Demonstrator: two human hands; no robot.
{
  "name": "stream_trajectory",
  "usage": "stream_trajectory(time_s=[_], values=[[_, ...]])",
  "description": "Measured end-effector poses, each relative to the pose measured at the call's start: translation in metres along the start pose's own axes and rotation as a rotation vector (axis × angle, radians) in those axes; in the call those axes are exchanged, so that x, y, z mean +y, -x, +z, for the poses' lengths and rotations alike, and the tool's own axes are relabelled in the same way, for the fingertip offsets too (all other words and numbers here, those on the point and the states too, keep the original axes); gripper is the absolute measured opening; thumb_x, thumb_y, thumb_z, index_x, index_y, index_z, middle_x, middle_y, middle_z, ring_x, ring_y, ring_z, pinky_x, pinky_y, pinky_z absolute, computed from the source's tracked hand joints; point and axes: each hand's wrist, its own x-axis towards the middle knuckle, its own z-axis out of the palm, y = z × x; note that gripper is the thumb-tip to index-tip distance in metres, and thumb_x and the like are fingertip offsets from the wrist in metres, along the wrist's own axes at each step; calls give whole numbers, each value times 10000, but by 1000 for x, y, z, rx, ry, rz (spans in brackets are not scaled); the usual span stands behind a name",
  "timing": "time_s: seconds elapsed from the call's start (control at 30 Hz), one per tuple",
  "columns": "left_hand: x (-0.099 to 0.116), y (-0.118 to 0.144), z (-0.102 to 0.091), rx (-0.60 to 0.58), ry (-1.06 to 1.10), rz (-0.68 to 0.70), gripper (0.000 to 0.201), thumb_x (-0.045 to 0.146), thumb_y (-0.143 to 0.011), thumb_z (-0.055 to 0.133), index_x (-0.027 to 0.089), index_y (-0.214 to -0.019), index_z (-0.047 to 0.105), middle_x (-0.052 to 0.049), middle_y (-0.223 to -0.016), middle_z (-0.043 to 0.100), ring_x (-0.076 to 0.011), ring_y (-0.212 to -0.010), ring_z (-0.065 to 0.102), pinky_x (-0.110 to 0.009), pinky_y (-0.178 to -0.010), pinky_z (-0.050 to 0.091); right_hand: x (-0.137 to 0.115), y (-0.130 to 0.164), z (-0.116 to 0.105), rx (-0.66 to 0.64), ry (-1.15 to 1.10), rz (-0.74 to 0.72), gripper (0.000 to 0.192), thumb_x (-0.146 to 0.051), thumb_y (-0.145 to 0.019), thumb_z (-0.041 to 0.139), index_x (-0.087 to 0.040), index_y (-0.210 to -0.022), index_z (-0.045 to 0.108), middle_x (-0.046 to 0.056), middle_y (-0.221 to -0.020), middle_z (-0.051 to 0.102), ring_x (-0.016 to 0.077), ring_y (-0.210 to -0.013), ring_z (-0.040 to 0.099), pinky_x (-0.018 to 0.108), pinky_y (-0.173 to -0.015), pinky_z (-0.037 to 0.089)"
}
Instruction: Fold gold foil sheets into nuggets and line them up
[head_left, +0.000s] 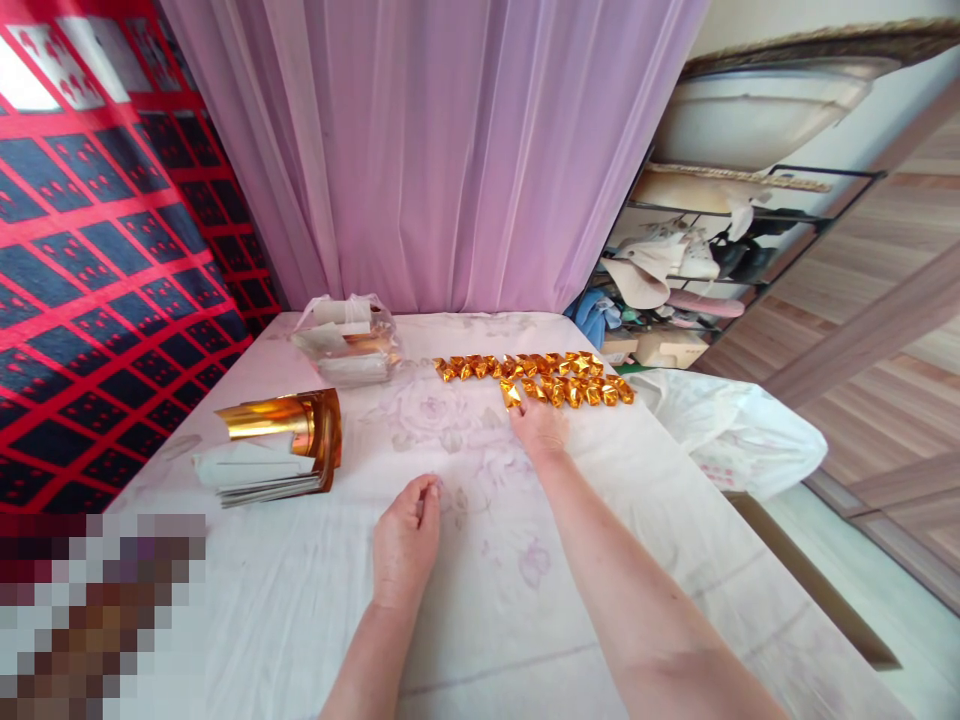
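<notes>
1. Farther out, the right hand (pixel 538 425) apparently pinched a folded gold piece (pixel 511 394) at the left end of the gold rows (pixel 555 378).
2. Nearer, the left hand (pixel 405 545) rested loosely curled, empty, on the worktop (pixel 480 600).
3. Left lay gold sheets (pixel 281 435).

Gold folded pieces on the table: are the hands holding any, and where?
The right hand has its fingertips on one gold folded piece, lifted or not unclear. The left hand holds nothing.

We see shiny gold folded pieces (pixel 534 378) in orange-gold rows on the white desk (pixel 480 600), whose cover bears faint pale-purple flowers. The stack of sheets (pixel 274 445) shows a gold top and white edges. Behind hangs a plain lilac curtain (pixel 450 150). At the left, a red cloth (pixel 97 250) carries dark blue squares.
</notes>
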Motion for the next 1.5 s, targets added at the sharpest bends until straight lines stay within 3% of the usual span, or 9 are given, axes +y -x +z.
stream_trajectory(time_s=[0.33, 0.47, 0.73, 1.13, 1.5], values=[[-2, 0, 1, 18, -10, 17, 272, 353, -904, 466, 265, -1049, 678, -9, -911, 768, -165, -795, 713, -260, -757, 523, 4, -18, -23, -47, 42, -48, 348, -387, -883, 525, -185, -1044, 757, 155, -1052, 729, 273, -1012, 676, 333, -837, 495], [0, 0, 0, 5, -16, 12, 268, 350, -909, 464, 268, -1050, 675, -7, -917, 769, -167, -791, 714, -262, -742, 522, 7, -14, -26, -24, 20, -33, 421, -462, -920, 463, -187, -1043, 757, 156, -1036, 730, 273, -1004, 676, 337, -825, 493], [2, 0, -1, -3, -35, 13, 258, 340, -911, 469, 266, -1050, 673, -2, -912, 770, -160, -784, 714, -255, -733, 519, 20, 17, -7, -18, -50, 45, 406, -483, -928, 448, -221, -987, 753, 119, -946, 742, 240, -918, 690, 308, -770, 485], [2, 0, -1, 0, -19, 12, 272, 349, -903, 465, 257, -1046, 677, -6, -895, 773, -164, -759, 713, -257, -725, 524, 10, 5, 5, 14, -67, 63, 381, -384, -946, 420, -223, -1054, 748, 128, -973, 740, 238, -924, 693, 314, -796, 487], [4, 1, -2, 2, -42, 7, 257, 341, -902, 475, 264, -1033, 682, -9, -907, 771, -162, -750, 712, -257, -727, 527, 13, 8, 6, 63, -81, 178, 390, -368, -945, 404, -215, -1039, 749, 131, -959, 744, 245, -900, 698, 333, -772, 499]])
